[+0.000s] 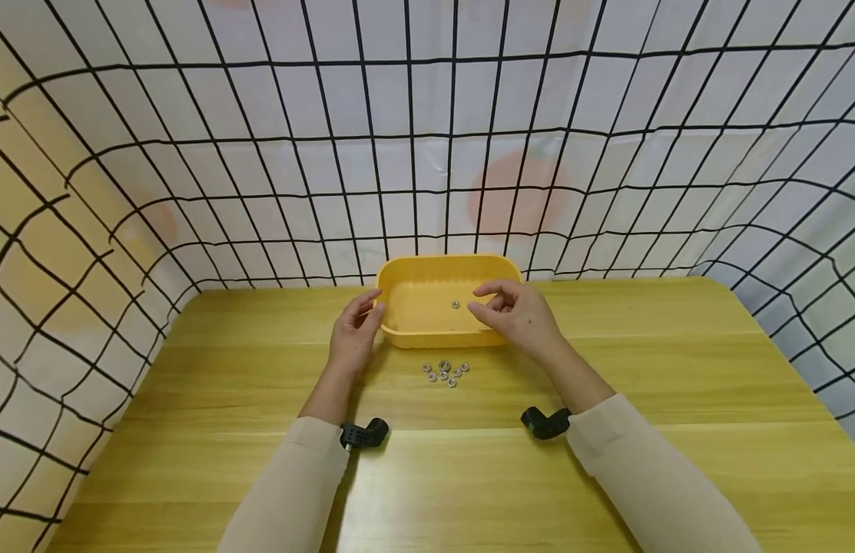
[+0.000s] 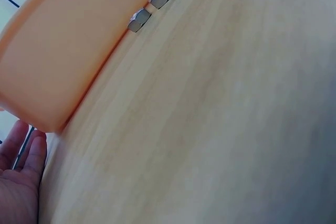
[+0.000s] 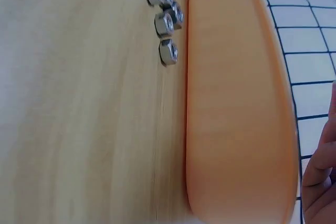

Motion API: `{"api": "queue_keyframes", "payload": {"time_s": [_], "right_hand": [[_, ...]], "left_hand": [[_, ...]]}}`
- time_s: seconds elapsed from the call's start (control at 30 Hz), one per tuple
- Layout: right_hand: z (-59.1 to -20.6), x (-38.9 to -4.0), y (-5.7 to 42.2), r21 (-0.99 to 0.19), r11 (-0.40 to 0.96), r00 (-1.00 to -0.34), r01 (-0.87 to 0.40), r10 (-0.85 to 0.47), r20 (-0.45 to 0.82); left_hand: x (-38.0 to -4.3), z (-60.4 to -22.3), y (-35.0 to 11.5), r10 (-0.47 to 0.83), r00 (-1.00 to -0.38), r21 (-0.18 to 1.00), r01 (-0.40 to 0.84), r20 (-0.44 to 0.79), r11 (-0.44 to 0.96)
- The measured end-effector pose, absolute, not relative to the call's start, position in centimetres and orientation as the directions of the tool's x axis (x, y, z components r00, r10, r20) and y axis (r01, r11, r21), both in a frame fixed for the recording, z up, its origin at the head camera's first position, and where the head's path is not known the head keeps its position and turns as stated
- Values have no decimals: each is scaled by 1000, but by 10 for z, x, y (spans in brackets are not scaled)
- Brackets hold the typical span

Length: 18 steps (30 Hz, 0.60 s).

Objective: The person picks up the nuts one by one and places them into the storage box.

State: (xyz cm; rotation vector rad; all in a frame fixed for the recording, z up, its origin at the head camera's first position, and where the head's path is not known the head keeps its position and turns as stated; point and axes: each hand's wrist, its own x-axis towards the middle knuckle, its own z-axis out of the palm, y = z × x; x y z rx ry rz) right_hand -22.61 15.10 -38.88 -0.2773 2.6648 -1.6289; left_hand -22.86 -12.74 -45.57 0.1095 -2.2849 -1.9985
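A yellow plastic tray [image 1: 427, 339] stands at the back of the wooden table, and it looks orange in both wrist views. My left hand [image 1: 353, 338] is at its left end, fingertips and thumb right at the outer side of the rim. Over the tray's right end hovers my right hand [image 1: 520, 311], thumb and index finger apart with nothing between them. One small metal hex nut [image 1: 455, 305] lies on the tray floor beside those fingertips. In front of the tray, several hex nuts [image 1: 444, 375] form a loose cluster, one of them larger than the others.
Black wire mesh [image 1: 413, 138] with pale sheeting behind it rises along the back and both sides of the table [image 1: 427, 491]. Each wrist carries a small black camera [image 1: 546, 423].
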Motion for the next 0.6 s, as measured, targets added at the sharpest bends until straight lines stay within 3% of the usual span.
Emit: {"api": "queue_keyframes", "payload": {"time_s": [0.6], "right_hand": [[-394,-178,172,-888,452,-984,-89,-178,8]], "left_hand": [[-229,-456,-128,-115,-993,993,19,32,118]]}}
